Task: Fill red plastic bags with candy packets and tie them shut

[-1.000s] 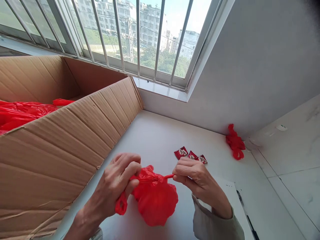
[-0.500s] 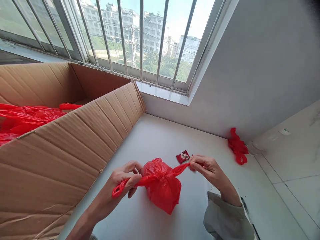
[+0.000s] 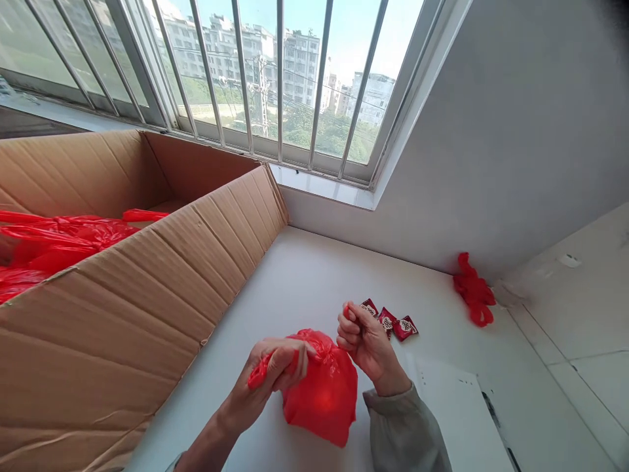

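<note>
A full red plastic bag (image 3: 322, 400), gathered at its top, is on the white tabletop between my hands. My left hand (image 3: 275, 370) is closed round one twisted handle, and a red loop of it pokes out beside the thumb. My right hand (image 3: 366, 341) is closed on the other handle, close to the knot, with a bit of red showing above the fist. What fills the bag is hidden. Just behind my right hand lie three small dark red packets (image 3: 405, 328) with pale printing, one partly covered by the fingers.
A large open cardboard box (image 3: 196, 262) stands at the left, with red plastic bags (image 3: 73, 236) inside. Another crumpled red bag (image 3: 474, 288) lies against the wall at the right. Behind the table is a barred window (image 3: 280, 85). A white panel (image 3: 457, 406) lies at the right.
My right hand has moved left toward the bag's knot and closed into a fist. My left hand has wrapped more tightly round its handle. More of the dark red packets are uncovered.
</note>
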